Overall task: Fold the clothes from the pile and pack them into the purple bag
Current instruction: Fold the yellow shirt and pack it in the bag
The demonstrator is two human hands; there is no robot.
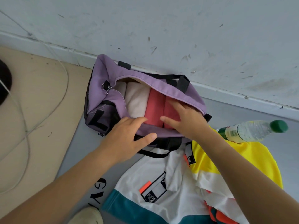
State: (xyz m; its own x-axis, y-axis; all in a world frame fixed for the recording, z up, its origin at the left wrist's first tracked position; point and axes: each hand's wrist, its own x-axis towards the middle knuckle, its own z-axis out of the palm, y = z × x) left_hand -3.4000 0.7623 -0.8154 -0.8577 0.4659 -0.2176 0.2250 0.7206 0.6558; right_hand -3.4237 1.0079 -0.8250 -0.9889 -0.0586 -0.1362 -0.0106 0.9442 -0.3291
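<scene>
The wall [161, 21] fills the top of the view, a tan mat [40, 102] lies left; the bag [106, 73] sits on the floor against the wall's foot, its long axis running from upper left to lower right, zip mouth wide and facing up; inside, folded pieces stand side by side along that axis: a cream fold [137, 99] toward the left end, a pink fold [156, 107] at the middle and right; near the person, just below the bag, the pile [161, 175] lies loose, a white shirt with teal band and a yellow shirt [242, 152] overlapping it; a bottle [252, 130] rests on its side on the yellow cloth, cap pointing right; the left hand [127, 138] lies on the bag's near rim, fingers straight and spread, tips touching the pink fold, holding nothing; the right hand [186, 118] is in the mouth, fingers straight, pressing the pink fold down, holding nothing; I judge this piece is being tucked in; next the pile, which lies toward the body from both hands, the right hand nearer the yellow shirt, the left nearer the white one
</scene>
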